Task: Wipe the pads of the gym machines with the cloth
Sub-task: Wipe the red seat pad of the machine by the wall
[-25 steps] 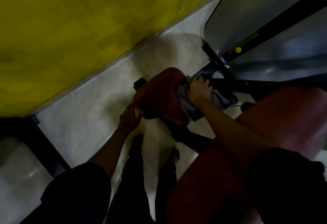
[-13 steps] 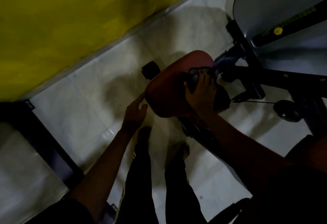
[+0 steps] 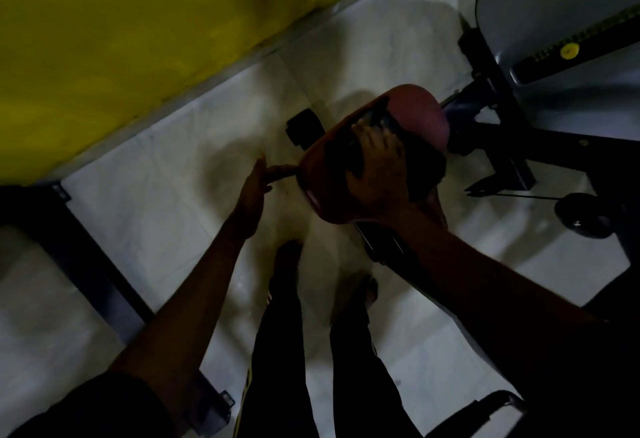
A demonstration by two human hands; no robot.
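Both hands are on this one. My right hand (image 3: 377,167) lies on top of the red pad (image 3: 419,108), fingers spread, pressing the dark cloth (image 3: 424,164) against it rather than gripping. The pad's long axis runs from near my legs up and away to the right. Its bare stretch lies just beyond my fingertips, so that hand is the nearer one. My left hand (image 3: 254,185), fingers straight and holding nothing, touches the pad's left edge with its fingertips, arm stretched forward.
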